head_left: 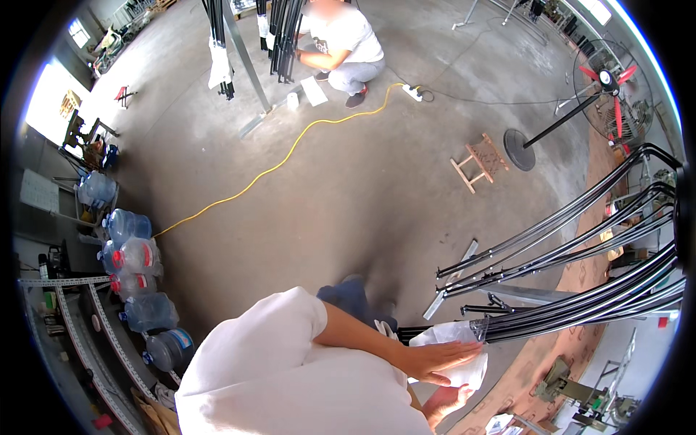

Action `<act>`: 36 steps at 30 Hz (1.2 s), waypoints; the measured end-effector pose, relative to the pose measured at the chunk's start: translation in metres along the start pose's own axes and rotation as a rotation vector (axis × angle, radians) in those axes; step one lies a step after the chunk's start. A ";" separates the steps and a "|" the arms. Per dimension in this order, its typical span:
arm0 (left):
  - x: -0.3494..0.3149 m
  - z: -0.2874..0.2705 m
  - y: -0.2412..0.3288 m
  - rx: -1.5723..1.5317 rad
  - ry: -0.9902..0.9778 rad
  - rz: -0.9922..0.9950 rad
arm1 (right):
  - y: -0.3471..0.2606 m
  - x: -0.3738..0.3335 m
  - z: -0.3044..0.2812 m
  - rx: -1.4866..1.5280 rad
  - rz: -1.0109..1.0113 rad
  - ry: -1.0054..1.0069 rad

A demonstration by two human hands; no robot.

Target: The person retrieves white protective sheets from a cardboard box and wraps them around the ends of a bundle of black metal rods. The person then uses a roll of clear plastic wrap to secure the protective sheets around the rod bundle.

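My left arm reaches across to the right. The left hand (444, 357) lies with fingers stretched out flat on a white wrap (467, 373), which looks like thin plastic or cloth. Below it my right hand (447, 401) curls its fingers against the lower side of the same wrap; part of this hand is hidden. The wrap sits at the near end of a bundle of long black tubes (551, 319), with a clear plastic edge around the tubes. More black tubes (565, 230) hang in bunches above, their ends pointing toward me.
A grey metal bar (451, 279) lies near the tubes. Beyond are a small wooden stool (481, 162), a standing fan (610, 83) and a yellow cable (293, 145). Water jugs (151, 312) line the left side. Another person (348, 43) crouches by hanging black tubes at the back.
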State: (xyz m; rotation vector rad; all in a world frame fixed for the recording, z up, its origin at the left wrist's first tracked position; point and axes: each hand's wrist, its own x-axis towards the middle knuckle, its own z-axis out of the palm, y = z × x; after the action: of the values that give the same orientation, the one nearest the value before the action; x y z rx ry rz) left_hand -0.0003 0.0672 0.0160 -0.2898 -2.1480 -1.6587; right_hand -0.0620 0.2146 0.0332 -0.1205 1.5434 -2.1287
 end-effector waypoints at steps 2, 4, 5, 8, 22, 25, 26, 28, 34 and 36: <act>0.001 0.005 0.001 0.021 -0.030 0.019 | 0.000 -0.001 0.000 -0.005 0.001 -0.018; 0.002 0.012 -0.004 0.023 -0.032 0.066 | -0.005 -0.011 0.023 -0.024 -0.025 -0.045; 0.002 0.014 -0.003 0.040 -0.032 0.060 | -0.005 -0.008 0.020 0.005 0.007 -0.034; 0.003 0.017 -0.001 0.072 -0.042 0.054 | -0.005 -0.006 0.024 -0.004 0.041 -0.022; 0.059 -0.045 -0.084 -0.501 -0.120 -0.326 | -0.015 -0.018 0.082 -0.209 0.028 0.129; 0.073 -0.033 -0.099 -0.812 -0.313 -0.573 | -0.016 -0.017 0.086 -0.141 -0.010 0.105; 0.074 -0.035 -0.088 -0.817 -0.307 -0.626 | -0.014 -0.013 0.083 -0.115 0.036 0.064; 0.074 -0.038 -0.080 -0.741 -0.336 -0.636 | -0.018 0.005 0.077 -0.025 0.058 0.010; 0.095 -0.051 -0.057 -0.634 -0.241 -0.707 | -0.013 0.022 0.044 -0.030 0.012 0.204; 0.080 -0.046 -0.104 -0.670 -0.102 -0.622 | -0.003 0.032 0.045 0.023 -0.120 0.107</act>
State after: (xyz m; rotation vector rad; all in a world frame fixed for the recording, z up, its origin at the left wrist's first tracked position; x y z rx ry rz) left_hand -0.1049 -0.0115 -0.0303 0.1394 -1.7701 -2.7516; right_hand -0.0747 0.1623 0.0443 -0.0953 1.6085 -2.2789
